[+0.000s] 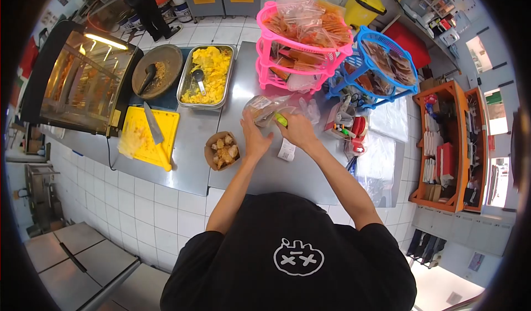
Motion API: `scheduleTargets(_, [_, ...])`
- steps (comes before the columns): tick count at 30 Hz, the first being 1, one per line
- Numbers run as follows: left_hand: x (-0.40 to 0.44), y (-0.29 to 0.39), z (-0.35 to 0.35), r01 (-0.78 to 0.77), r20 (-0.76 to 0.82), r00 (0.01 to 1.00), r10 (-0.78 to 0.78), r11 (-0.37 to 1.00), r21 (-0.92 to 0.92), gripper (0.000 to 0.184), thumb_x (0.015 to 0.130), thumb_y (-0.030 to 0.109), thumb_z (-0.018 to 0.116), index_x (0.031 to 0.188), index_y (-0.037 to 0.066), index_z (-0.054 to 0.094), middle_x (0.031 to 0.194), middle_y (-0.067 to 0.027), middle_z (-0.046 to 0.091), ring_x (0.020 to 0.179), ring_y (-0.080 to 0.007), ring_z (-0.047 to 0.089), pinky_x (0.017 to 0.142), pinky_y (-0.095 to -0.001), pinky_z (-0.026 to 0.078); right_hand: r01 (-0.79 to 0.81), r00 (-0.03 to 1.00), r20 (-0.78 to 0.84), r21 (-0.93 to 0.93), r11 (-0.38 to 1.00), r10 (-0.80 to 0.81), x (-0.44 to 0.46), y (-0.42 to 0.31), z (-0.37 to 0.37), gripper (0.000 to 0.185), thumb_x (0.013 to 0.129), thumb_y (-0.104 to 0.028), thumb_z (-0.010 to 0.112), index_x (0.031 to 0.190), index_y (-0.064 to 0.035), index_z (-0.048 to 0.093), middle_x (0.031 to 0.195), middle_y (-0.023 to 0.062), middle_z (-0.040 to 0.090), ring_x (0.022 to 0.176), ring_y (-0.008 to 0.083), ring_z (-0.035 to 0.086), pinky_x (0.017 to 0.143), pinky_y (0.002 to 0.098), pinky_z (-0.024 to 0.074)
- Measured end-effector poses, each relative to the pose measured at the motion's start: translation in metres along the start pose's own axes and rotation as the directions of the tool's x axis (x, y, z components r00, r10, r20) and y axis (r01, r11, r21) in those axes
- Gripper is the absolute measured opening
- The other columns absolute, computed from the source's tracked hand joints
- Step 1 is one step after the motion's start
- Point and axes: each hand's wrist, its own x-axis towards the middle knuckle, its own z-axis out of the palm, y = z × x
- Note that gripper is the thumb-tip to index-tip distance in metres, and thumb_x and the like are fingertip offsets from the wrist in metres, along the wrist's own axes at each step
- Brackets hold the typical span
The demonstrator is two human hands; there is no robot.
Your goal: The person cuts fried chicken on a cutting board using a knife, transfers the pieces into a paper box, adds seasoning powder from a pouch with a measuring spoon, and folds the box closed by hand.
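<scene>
My left hand (256, 138) presses on a clear plastic bag (264, 105) on the steel table, with its contents hard to make out. In my right hand (300, 131) is a small bright green tool (282, 119), held against the bag's right side; its exact kind is not clear. Just below the right hand lies a printed receipt (286, 150). To the left of my left hand stands an open brown paper box (209, 152) of browned food chunks (225, 149).
Pink tiered baskets (305, 46) and blue ones (359, 79) with bagged food stand behind. Leftward are a tray (222, 102) of yellow food, a stone mortar (172, 62), and a knife (152, 124) on a yellow board (133, 120). A person (145, 7) stands far back.
</scene>
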Motion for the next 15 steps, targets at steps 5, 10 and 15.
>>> scheduleTargets(5, [0.019,-0.008,0.034,0.001,-0.136,0.990,-0.025,0.984,-0.178,0.121,0.062,0.014,0.095,0.155,-0.009,0.021,0.157,-0.0300,0.030,0.152,-0.0462,0.023,0.127,-0.0539,0.015,0.062,0.998,0.024,0.086,0.994,-0.064,0.021,0.010,-0.005,0.027,0.090,-0.033,0.071,0.095,-0.0070,0.076,0.084,0.0208,0.072,0.082,0.0449,0.068,0.071,0.0510,0.0541])
scheduleTargets(10, [0.026,-0.077,0.077,-0.109,-0.174,0.979,0.101,0.993,-0.036,0.099,0.078,0.034,0.088,0.151,-0.003,0.033,0.151,-0.0254,0.042,0.139,-0.0410,0.041,0.120,-0.0515,0.030,0.083,0.996,-0.002,0.308,0.948,-0.087,0.032,0.034,0.024,0.028,0.072,-0.031,0.079,0.095,-0.0140,0.078,0.086,0.0164,0.075,0.075,0.0337,0.070,0.074,0.0467,0.0566])
scheduleTargets(15, [0.028,-0.067,0.070,-0.012,-0.065,0.998,-0.012,0.933,-0.359,0.102,0.079,0.020,0.088,0.153,-0.004,0.023,0.147,-0.0241,0.042,0.132,-0.0364,0.051,0.106,-0.0472,0.050,0.082,0.987,-0.162,0.411,0.908,-0.015,0.025,0.018,0.019,0.037,0.096,-0.037,0.066,0.080,-0.0035,0.069,0.073,0.0251,0.066,0.065,0.0447,0.063,0.062,0.0514,0.0505])
